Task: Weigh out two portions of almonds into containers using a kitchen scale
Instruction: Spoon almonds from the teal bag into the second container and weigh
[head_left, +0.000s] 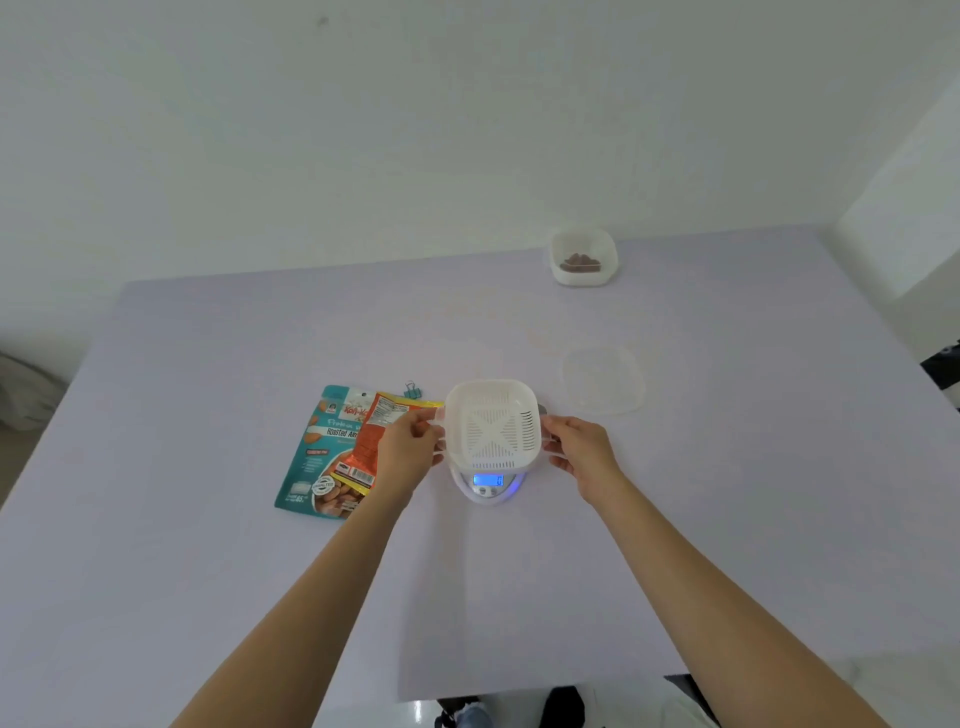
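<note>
Left hand and right hand each grip a side of the empty white slotted container at the kitchen scale. One portion seems done, with almonds sitting in the far container. The second is not yet poured, and the almond bag lies just left of the scale.

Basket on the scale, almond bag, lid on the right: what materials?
The basket: looks like white moulded plastic, matt; slotted walls and floor. The almond bag: probably glossy printed plastic or foil film; it creases and shines. The lid: seemingly clear, faintly frosted plastic; the table shows through.
</note>
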